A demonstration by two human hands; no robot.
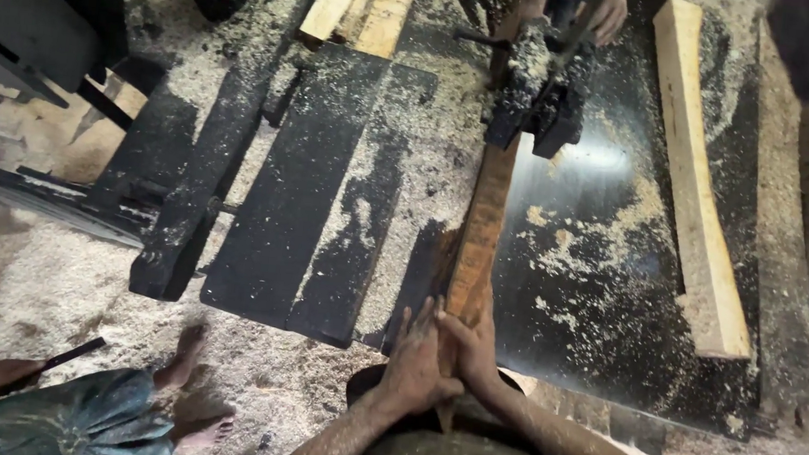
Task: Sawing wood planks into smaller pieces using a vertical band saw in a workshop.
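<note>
Both hands, left hand [415, 360] and right hand [470, 348], are gripping a plank's [479, 234] near end, fingers wrapped. It is pointing lengthwise away toward the saw head [537, 88].

The scene is seen through a single head-worn view, aimed steeply down and forward over the wearer's own forearms. The hands [440, 353] are caught close, low at the frame's centre. Beyond them the dark worktop [603, 303] is taken in lengthwise to the far end; to their left, the sawdust-covered floor [21, 262] is included.
</note>
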